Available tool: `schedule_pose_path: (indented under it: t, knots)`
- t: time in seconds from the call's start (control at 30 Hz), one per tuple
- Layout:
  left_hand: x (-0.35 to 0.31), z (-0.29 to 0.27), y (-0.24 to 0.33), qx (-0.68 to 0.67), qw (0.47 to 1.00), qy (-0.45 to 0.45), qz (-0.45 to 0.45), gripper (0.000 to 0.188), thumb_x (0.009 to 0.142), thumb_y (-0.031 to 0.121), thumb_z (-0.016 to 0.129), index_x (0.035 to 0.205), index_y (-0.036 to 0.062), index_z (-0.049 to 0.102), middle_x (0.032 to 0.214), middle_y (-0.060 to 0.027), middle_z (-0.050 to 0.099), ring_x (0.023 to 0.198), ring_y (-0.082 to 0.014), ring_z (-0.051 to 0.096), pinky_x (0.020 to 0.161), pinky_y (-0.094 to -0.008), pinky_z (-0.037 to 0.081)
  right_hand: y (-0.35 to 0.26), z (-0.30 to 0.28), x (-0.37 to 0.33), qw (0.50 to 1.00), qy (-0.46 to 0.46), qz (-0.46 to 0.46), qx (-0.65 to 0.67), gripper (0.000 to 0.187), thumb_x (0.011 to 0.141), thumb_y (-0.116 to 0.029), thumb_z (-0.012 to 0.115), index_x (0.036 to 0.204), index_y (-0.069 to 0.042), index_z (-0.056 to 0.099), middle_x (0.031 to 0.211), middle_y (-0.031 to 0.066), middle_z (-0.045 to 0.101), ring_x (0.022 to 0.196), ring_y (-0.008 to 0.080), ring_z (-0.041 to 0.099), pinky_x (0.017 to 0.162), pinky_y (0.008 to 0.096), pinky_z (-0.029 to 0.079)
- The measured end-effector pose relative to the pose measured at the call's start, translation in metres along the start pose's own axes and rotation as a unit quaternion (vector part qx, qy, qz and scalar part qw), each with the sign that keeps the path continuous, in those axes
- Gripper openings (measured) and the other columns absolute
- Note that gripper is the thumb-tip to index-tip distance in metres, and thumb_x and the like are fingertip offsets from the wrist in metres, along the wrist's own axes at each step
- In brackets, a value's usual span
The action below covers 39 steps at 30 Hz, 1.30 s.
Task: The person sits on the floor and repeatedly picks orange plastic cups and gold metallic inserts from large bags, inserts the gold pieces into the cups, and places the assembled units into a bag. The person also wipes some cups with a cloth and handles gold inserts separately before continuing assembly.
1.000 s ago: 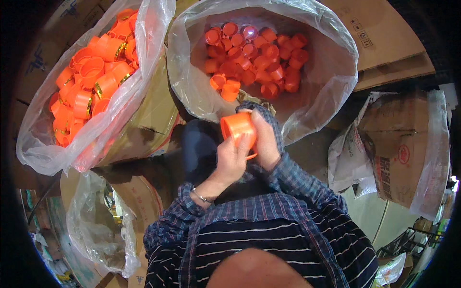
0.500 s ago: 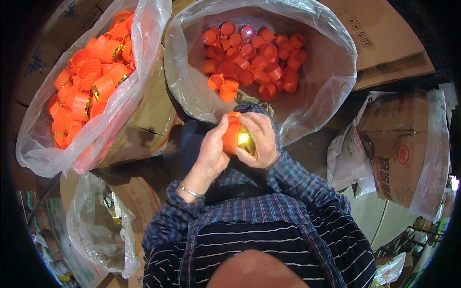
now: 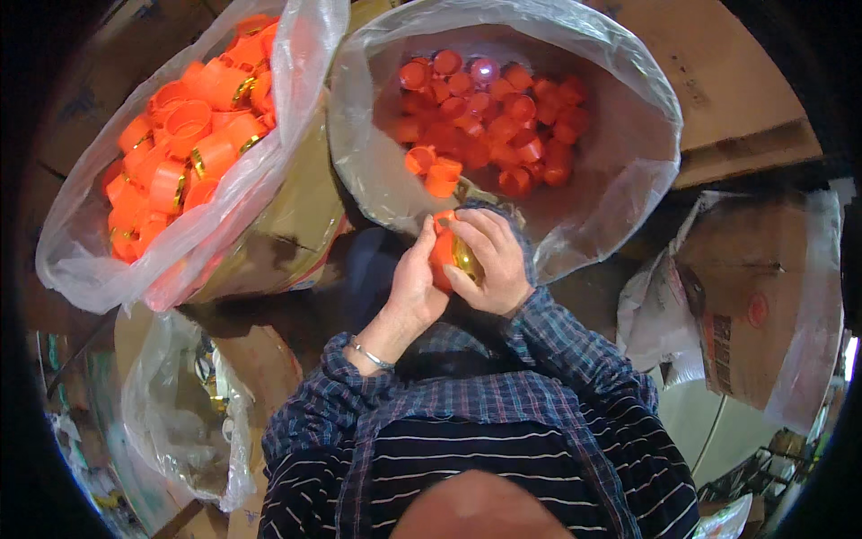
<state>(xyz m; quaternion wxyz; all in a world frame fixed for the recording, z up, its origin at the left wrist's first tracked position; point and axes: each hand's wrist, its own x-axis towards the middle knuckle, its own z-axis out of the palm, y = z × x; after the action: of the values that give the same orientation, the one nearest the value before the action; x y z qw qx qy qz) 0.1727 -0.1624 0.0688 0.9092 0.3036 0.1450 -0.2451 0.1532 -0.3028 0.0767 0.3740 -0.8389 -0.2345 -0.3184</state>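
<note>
Between both hands, above my lap, is an orange plastic cup with a shiny gold band on its right side. My left hand is closed round the cup's left side, its thumb up along it. Curled over the gold side, my right hand presses its fingers and thumb against it and hides part of the band. Just beyond the hands, a large bag-lined container holds many plain orange cups. Far left, a second lined box is heaped with orange cups bearing gold bands.
At the lower left stands a smaller lined box with some gold strips inside. Cardboard lies at the far right. A brown carton and a white sack stand on the right.
The whole view has shifted, so the surroundings sit slightly farther right. Both hands still grip the cup; it has turned a little and its gold band shows less glare.
</note>
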Motion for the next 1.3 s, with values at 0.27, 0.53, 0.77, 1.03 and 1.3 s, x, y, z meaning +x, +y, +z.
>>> schedule_pose_path:
  t: [0.27,0.53,0.77,1.03,1.3]
  knots:
    - [-0.020,0.000,-0.008,0.456,0.748,-0.080,0.476,0.038,0.107,0.028,0.048,0.115,-0.0047,0.065,0.104,-0.0141,0.071,0.098,-0.0218,0.067,0.087,-0.0362,0.051,-0.013,0.031,0.011,0.741,0.157,0.437,0.485,0.036,0.105,-0.024,0.046,0.130,0.000,0.057,0.119,0.0107,0.062,0.109,0.0191,0.060,0.096,0.0305,0.047]
    - [-0.017,-0.006,0.014,0.264,0.935,0.029,0.234,0.041,0.108,0.033,0.046,0.117,-0.0027,0.065,0.112,-0.0108,0.070,0.102,-0.0198,0.067,0.087,-0.0320,0.052,-0.008,0.038,0.000,0.946,0.040,0.252,0.199,0.043,0.096,-0.023,0.060,0.130,0.003,0.054,0.128,0.0175,0.058,0.117,0.0302,0.055,0.104,0.0357,0.041]
    - [-0.019,0.006,0.013,0.100,0.968,-0.018,0.229,0.046,0.108,0.037,0.043,0.126,-0.0008,0.061,0.119,-0.0097,0.067,0.109,-0.0198,0.064,0.095,-0.0324,0.049,-0.010,0.048,0.009,0.976,0.128,0.133,0.117,0.043,0.088,-0.012,0.067,0.127,0.002,0.056,0.120,0.0192,0.060,0.109,0.0322,0.059,0.095,0.0400,0.047]
    - [-0.012,-0.005,0.022,0.285,0.913,-0.009,0.291,0.038,0.107,0.032,0.048,0.119,-0.0011,0.064,0.107,-0.0089,0.070,0.099,-0.0202,0.066,0.090,-0.0332,0.051,-0.003,0.033,0.028,0.879,0.086,0.287,0.370,0.044,0.097,-0.021,0.053,0.135,0.000,0.052,0.134,0.0160,0.054,0.124,0.0291,0.052,0.108,0.0349,0.038]
    - [-0.004,0.010,0.022,0.083,0.985,-0.070,0.132,0.045,0.108,0.038,0.043,0.124,0.0000,0.061,0.119,-0.0064,0.065,0.109,-0.0179,0.062,0.095,-0.0318,0.048,-0.002,0.030,0.013,0.990,0.092,0.086,0.063,0.048,0.086,-0.013,0.066,0.131,0.001,0.055,0.124,0.0197,0.060,0.115,0.0342,0.058,0.103,0.0405,0.044]
